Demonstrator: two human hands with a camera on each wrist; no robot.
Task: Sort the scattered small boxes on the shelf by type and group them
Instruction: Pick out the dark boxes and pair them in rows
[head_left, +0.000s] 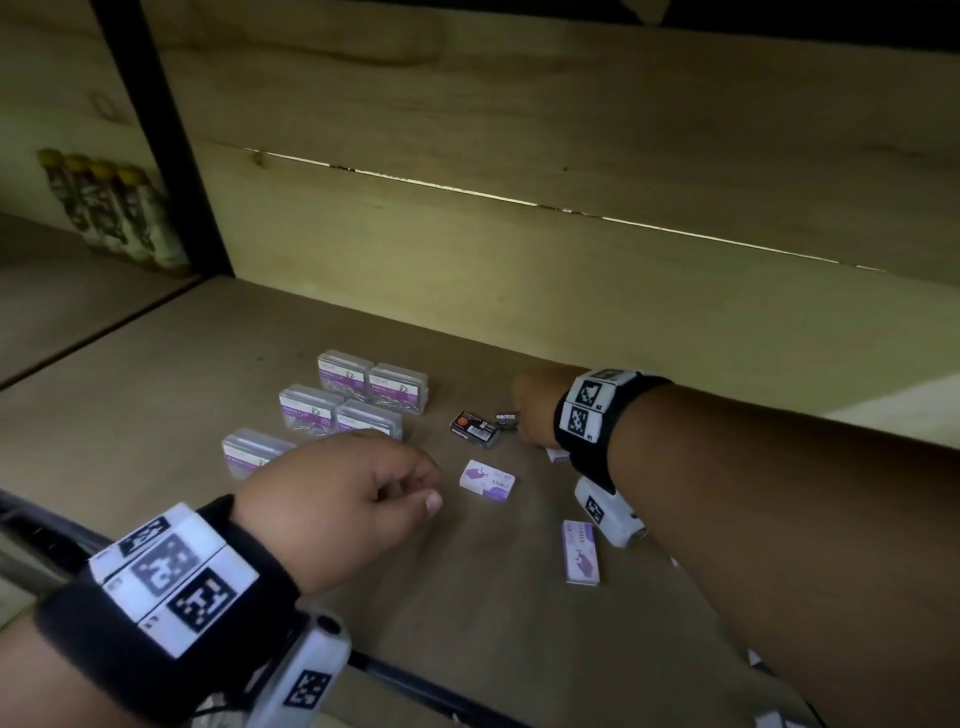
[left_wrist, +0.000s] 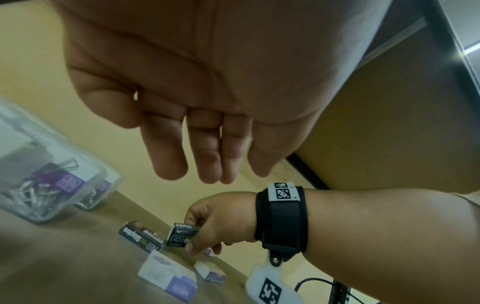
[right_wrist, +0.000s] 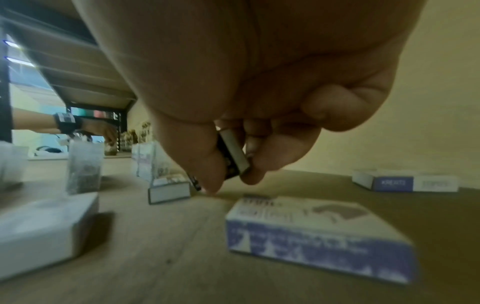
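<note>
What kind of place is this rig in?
Probably a stationery stockroom or shop shelving unit. Clear paper clip boxes sit grouped on a wooden shelf, white-and-purple staples boxes lie scattered, and the right hand pinches a black staples box.

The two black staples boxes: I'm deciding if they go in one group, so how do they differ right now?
The black box on the shelf lies flat, untouched; the pinched black box is tipped up on edge, held between thumb and fingers of the right hand. The lying one shows a red-marked face in the head view; the held one shows mostly its edge there. Both are small, dark, and printed "Staples", so likely one type.
</note>
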